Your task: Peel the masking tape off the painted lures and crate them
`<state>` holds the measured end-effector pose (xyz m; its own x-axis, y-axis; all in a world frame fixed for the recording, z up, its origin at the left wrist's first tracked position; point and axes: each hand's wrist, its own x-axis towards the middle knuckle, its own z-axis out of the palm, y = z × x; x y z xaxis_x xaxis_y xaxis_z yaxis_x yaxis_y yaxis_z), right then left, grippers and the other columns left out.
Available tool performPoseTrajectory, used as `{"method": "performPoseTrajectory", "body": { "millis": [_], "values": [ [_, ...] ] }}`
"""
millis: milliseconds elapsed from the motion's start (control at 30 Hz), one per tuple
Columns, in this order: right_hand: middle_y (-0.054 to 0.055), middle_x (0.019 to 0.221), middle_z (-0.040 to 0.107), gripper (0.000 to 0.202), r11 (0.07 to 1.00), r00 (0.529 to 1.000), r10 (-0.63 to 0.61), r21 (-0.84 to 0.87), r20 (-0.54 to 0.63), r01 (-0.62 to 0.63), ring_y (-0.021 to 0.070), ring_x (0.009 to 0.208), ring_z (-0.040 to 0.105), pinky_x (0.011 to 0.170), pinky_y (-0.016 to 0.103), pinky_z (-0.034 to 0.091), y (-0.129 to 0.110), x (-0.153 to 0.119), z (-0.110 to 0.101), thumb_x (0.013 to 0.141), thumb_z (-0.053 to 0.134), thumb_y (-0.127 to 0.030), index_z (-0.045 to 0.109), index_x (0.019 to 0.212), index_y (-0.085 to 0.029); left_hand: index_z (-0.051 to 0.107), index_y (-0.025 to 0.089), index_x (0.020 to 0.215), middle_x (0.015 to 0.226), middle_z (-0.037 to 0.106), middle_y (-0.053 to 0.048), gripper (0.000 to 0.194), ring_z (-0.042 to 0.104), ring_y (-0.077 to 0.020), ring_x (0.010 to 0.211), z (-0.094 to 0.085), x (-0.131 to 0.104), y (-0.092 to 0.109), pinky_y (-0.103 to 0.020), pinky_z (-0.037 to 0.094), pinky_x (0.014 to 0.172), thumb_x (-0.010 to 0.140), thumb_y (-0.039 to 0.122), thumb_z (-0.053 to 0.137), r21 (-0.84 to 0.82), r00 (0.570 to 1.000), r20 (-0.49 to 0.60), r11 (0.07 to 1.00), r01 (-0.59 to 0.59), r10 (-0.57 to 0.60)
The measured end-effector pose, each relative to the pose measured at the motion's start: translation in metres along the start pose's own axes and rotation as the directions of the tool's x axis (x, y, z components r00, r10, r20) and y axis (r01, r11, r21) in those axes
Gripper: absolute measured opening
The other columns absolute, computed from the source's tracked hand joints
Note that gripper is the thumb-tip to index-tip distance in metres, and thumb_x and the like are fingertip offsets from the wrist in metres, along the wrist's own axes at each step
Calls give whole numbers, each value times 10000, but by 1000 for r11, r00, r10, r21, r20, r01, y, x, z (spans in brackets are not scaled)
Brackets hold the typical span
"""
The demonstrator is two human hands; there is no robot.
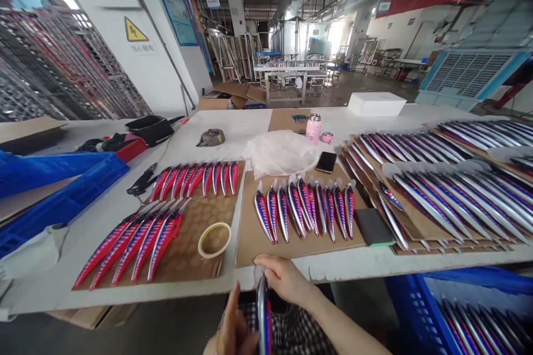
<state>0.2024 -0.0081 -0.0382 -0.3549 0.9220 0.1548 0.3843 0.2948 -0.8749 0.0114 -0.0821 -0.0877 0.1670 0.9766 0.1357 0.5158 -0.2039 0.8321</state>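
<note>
At the front edge of the desk (233, 122), one lure (263, 310) was held above the lap, its clear bill toward the desk. The right hand (287, 277) was closed narrowly on the bill end; the left hand (233, 324) lay beside the body, index finger raised, but whether it gripped could not be told, being partly cut off. The step in hand appeared to be close handling of this single piece; the next move was judged to call for a steady pinch at the bill and a light touch on the glossy sides. To the right, below desk level, a blue crate (403, 305) held similar pieces. Just beyond the hands, a cardboard sheet (249, 245) bore striped lures (296, 208); left of it lay a tape roll (213, 255) and red-bellied lures (136, 244). Farther back came a phone (326, 162), a plastic bag (278, 152), a pink bottle (313, 129) and a white box (377, 104).
</note>
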Motion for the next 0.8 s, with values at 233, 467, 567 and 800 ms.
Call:
{"method": "performPoseTrajectory", "body": {
  "millis": [233,467,567,800],
  "values": [
    [67,1313,575,543,999,999,-46,13,-13,46,175,1221,525,1047,334,399,7,-5,-2,805,439,-44,482,1325,-197,338,234,1412,870,661,-7,618,617,-142,703,-19,101,32,-275,509,720,809,198,468,70,975,198,991,-112,97],
    [102,1344,540,572,999,999,15,53,-30,-14,212,1260,486,1055,372,379,4,-3,-7,749,486,-28,493,1299,-182,393,222,1376,766,623,22,648,575,-116,598,-9,107,24,-230,486,614,736,140,462,-55,939,337,997,-54,69],
    [63,1284,590,419,993,996,85,79,-30,-82,207,1172,563,983,329,437,3,-1,-10,739,533,-25,640,1100,-210,372,208,1380,755,602,28,647,583,-118,608,-1,101,11,-235,490,607,747,183,500,-212,970,239,977,3,48],
    [24,1109,656,207,994,993,112,-1,-33,-112,166,1004,637,858,230,458,6,0,-11,741,584,-19,691,771,-192,307,231,1403,754,624,32,623,605,-124,675,14,82,5,-250,508,673,837,299,555,-401,995,100,915,48,-8]
  ]
}}
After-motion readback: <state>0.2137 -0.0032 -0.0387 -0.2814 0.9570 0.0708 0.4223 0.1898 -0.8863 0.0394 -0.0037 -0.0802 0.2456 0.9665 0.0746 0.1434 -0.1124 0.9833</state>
